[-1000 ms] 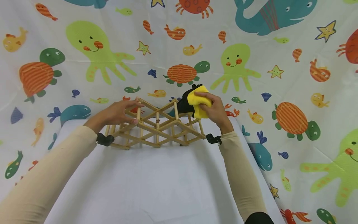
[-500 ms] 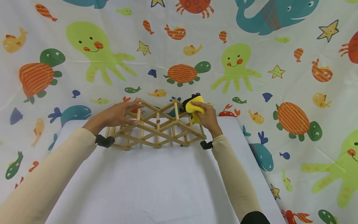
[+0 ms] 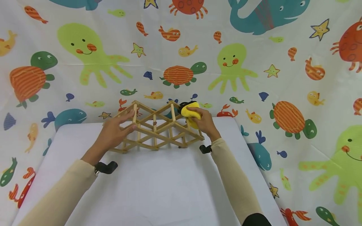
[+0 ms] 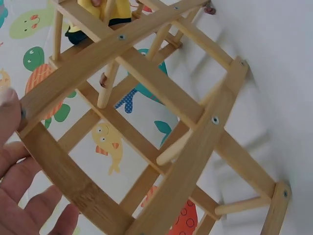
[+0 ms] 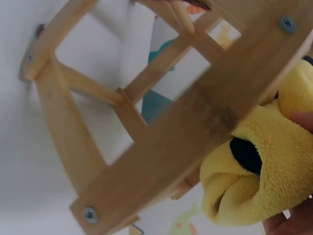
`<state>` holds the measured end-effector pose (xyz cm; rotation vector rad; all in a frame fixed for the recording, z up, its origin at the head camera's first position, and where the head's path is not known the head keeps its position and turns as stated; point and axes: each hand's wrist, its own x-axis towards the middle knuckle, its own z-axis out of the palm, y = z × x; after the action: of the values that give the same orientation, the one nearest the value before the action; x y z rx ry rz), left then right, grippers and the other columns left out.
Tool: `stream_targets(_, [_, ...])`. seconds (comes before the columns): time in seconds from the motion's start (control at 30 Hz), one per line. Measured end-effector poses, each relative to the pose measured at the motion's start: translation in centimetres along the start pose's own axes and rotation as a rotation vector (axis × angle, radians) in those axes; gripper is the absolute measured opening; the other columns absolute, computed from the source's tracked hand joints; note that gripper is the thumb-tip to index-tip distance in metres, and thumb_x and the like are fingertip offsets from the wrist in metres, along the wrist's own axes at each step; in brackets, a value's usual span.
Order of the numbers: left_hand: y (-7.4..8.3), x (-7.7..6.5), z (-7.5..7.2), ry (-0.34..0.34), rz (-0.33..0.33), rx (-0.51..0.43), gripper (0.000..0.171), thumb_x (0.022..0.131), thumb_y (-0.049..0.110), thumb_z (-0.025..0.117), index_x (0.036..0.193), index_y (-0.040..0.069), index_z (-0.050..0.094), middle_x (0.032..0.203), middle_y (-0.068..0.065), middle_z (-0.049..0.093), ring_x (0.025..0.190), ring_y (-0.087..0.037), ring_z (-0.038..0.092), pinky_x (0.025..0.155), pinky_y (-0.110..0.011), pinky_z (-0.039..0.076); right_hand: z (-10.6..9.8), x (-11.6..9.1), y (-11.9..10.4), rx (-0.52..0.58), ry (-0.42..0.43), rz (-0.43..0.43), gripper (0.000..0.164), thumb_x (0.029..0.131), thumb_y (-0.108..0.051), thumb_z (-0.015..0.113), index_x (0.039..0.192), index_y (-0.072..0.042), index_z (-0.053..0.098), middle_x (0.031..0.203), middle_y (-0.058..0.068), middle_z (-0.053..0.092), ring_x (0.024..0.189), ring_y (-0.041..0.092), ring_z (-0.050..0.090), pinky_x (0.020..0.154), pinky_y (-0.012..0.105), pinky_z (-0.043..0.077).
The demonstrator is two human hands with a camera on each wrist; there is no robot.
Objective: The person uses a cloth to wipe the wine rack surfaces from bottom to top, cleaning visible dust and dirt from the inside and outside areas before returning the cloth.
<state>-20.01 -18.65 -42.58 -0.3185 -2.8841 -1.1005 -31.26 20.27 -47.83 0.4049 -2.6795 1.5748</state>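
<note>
- At the middle of the clock, with twelve pointing to the far side, a pale wooden accordion lattice rack of flat slats and round pegs (image 4: 161,87) stands on a flat, white-covered table (image 3: 158,185), its length running from nine to three.
- At nine o'clock on the rack, the bare left hand (image 3: 112,130) reaches to the end slats, its fingers loose and spread rather than clenched; the thumb lies against a slat's end, and how much weight it bears I cannot tell.
- At two o'clock, the bare right hand (image 3: 205,121) grasps a soft yellow plush thing with black parts (image 5: 276,169), bunched between thumb and fingers.
- The plush lies right by the rack's upper end; a slat covers part of it in the right wrist view, and whether it hangs on a peg I cannot tell.
- Both arms, in long beige sleeves (image 3: 236,175), come in from seven and five, each with a small black wrist device (image 3: 205,149).
- From ten round to two hangs a white fabric backdrop printed with colourful sea animals (image 3: 254,53).
</note>
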Motion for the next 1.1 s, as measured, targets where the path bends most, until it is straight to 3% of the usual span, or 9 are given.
stream_targets(0.13, [-0.1, -0.2, 0.4, 0.01, 0.03, -0.04, 0.061, 0.103, 0.03, 0.071, 0.159, 0.017, 0.05, 0.168, -0.013, 0.041, 0.155, -0.044, 0.039, 0.121, -0.071, 0.033, 0.6, -1.0, 0.0, -0.014, 0.003, 0.019, 0.047, 0.099, -0.002, 0.072, 0.136, -0.032, 0.074, 0.15, 0.009, 0.064, 0.124, 0.03, 0.062, 0.103, 0.05, 0.056])
stream_targets(0.27, [-0.2, -0.1, 0.0, -0.021, 0.048, -0.058, 0.06, 0.103, 0.027, 0.071, 0.159, 0.017, 0.05, 0.167, -0.013, 0.041, 0.156, -0.045, 0.037, 0.121, -0.072, 0.032, 1.0, -2.2, 0.1, -0.058, 0.025, -0.003, 0.046, 0.098, -0.003, 0.074, 0.132, -0.033, 0.076, 0.145, 0.009, 0.066, 0.125, 0.029, 0.06, 0.1, 0.048, 0.057])
stream_targets(0.5, [-0.5, -0.1, -0.6, -0.041, 0.036, -0.068, 0.06, 0.104, 0.026, 0.068, 0.161, 0.022, 0.048, 0.168, -0.01, 0.04, 0.156, -0.05, 0.035, 0.118, -0.076, 0.032, 1.2, -4.3, -0.7, -0.112, 0.012, -0.037, 0.042, 0.097, -0.004, 0.075, 0.127, -0.034, 0.079, 0.136, 0.004, 0.073, 0.107, 0.026, 0.062, 0.08, 0.037, 0.053])
stream_targets(0.8, [-1.6, 0.7, -1.5, 0.008, 0.009, -0.08, 0.055, 0.108, 0.023, 0.061, 0.161, 0.026, 0.046, 0.167, -0.012, 0.045, 0.149, -0.052, 0.043, 0.113, -0.077, 0.039, 1.7, -7.5, -1.9, -0.069, -0.061, -0.057, 0.041, 0.097, -0.001, 0.073, 0.127, -0.029, 0.079, 0.138, 0.005, 0.072, 0.105, 0.025, 0.061, 0.077, 0.033, 0.051])
stream_targets(1.1, [-2.7, 1.1, -1.7, 0.023, -0.007, -0.114, 0.047, 0.111, 0.022, 0.054, 0.159, 0.024, 0.051, 0.16, -0.024, 0.049, 0.148, -0.053, 0.045, 0.111, -0.075, 0.042, 3.6, -11.2, -3.5, -0.103, -0.035, -0.067, 0.048, 0.094, 0.001, 0.071, 0.127, -0.033, 0.079, 0.134, -0.002, 0.074, 0.093, 0.022, 0.059, 0.067, 0.028, 0.049])
